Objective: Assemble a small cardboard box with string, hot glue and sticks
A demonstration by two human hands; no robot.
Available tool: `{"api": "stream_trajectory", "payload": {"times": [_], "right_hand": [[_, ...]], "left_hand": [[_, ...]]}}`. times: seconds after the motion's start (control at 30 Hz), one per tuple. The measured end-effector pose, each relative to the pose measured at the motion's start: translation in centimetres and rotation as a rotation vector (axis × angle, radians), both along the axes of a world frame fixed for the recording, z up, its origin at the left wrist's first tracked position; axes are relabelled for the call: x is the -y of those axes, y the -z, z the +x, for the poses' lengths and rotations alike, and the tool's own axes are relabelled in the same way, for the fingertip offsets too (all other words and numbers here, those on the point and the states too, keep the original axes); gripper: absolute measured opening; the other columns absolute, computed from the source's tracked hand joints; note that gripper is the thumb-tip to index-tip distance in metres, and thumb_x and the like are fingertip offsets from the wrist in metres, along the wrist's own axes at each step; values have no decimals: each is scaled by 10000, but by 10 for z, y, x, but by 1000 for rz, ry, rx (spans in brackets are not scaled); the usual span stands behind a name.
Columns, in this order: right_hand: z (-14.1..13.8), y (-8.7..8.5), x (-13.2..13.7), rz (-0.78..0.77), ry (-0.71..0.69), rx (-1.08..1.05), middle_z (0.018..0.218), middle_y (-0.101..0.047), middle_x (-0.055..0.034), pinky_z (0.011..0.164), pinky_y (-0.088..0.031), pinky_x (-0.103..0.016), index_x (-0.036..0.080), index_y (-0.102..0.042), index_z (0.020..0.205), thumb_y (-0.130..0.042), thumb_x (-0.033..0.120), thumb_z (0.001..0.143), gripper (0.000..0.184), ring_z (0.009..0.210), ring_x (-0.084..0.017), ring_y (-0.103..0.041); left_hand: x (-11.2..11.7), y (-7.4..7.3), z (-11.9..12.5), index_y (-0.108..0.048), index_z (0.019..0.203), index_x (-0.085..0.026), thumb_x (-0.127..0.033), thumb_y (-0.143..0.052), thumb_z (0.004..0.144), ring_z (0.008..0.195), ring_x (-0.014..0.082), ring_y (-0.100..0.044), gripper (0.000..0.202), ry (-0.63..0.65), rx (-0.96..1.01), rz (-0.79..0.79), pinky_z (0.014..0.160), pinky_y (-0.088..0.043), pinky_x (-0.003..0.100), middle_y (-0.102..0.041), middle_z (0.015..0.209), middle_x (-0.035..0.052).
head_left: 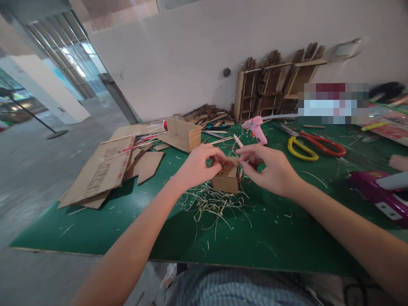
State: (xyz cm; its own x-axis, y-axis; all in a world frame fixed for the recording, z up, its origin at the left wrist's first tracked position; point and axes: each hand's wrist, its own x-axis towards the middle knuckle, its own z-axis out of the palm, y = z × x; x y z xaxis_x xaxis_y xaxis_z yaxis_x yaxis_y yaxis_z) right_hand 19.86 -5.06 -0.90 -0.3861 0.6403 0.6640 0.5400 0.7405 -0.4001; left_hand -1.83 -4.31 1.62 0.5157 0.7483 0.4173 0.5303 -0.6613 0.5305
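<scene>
Green table [127, 231] bears scissors [298, 134], shavings [213, 205], perhaps the small box [225, 184].

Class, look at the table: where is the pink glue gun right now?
In the head view, the glue gun lies on the green table, right of centre, left of the scissors and in front of the brown rack.

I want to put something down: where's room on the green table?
Nearly bare green tabletop lies between the thin pale shavings and the right forearm, and between the printed brown cardboard sheets and left forearm. Crowded: around the small brown cardboard box and pink glue gun.
</scene>
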Motion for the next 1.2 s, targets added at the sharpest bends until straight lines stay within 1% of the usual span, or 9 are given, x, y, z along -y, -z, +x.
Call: {"api": "stream_trajectory", "payload": {"times": [0.07,0.17,0.3,0.47,0.63,0.8,0.93,1.1,1.2], "right_hand": [[0,1,0,-3,6,4,806,-676,-21,539,-526,-254,202,-596,1079,-567,177,843,239,544,-103,-573],[-2,0,1,-12,6,5,841,-705,-28,565,-546,-268,215,-616,1065,-568,210,871,200,586,-121,-622],[-4,-1,3,-56,-25,-27,954,-732,-37,674,-587,-290,234,-646,1038,-555,235,901,165,733,-156,-700],[-7,-1,5,-73,-9,-63,974,-738,-44,704,-609,-323,236,-660,1046,-580,241,884,181,744,-175,-713],[-9,-1,7,-71,-12,-83,974,-736,-53,728,-606,-330,229,-661,1048,-582,241,879,187,773,-180,-711],[-7,2,4,-31,18,-67,908,-727,-46,628,-578,-306,228,-648,1039,-558,227,877,185,674,-156,-679],[-5,4,2,-27,27,-41,848,-705,-41,592,-557,-302,223,-628,1084,-556,213,856,240,609,-139,-633],[-7,0,3,-232,-88,-90,891,-707,-53,640,-567,-288,191,-613,1098,-577,220,834,268,697,-144,-658],[-7,-2,2,-338,-50,-120,933,-715,-71,604,-555,-294,178,-612,1115,-626,268,800,328,670,-145,-641]], "left_hand": [[0,2,1,-665,904,-202,-128,-546,797,862,173,-559,177,16,-1,3,818,-467,352,-595,869,29],[1,4,5,-661,1004,-220,-240,-596,836,948,190,-545,182,29,5,5,859,-470,365,-535,969,50],[1,8,9,-676,950,-235,-327,-622,854,957,194,-530,143,15,-6,26,870,-456,371,-528,947,39],[-1,10,12,-691,905,-243,-306,-641,844,918,186,-529,101,13,17,5,824,-448,351,-555,904,23],[-1,10,14,-684,864,-234,-215,-636,817,871,182,-527,70,14,18,-7,822,-437,363,-551,843,8],[1,11,15,-626,810,-206,-173,-607,791,818,163,-525,42,6,43,7,786,-441,340,-550,801,-4],[-1,12,15,-591,776,-192,-152,-588,777,746,136,-525,40,31,80,-27,695,-447,292,-544,799,-8],[-2,14,15,-595,784,-189,-132,-580,768,757,133,-539,61,48,120,-40,676,-458,277,-543,828,2],[-1,13,15,-597,777,-185,-127,-577,770,757,128,-538,61,57,125,-45,675,-462,272,-539,833,4]]}}
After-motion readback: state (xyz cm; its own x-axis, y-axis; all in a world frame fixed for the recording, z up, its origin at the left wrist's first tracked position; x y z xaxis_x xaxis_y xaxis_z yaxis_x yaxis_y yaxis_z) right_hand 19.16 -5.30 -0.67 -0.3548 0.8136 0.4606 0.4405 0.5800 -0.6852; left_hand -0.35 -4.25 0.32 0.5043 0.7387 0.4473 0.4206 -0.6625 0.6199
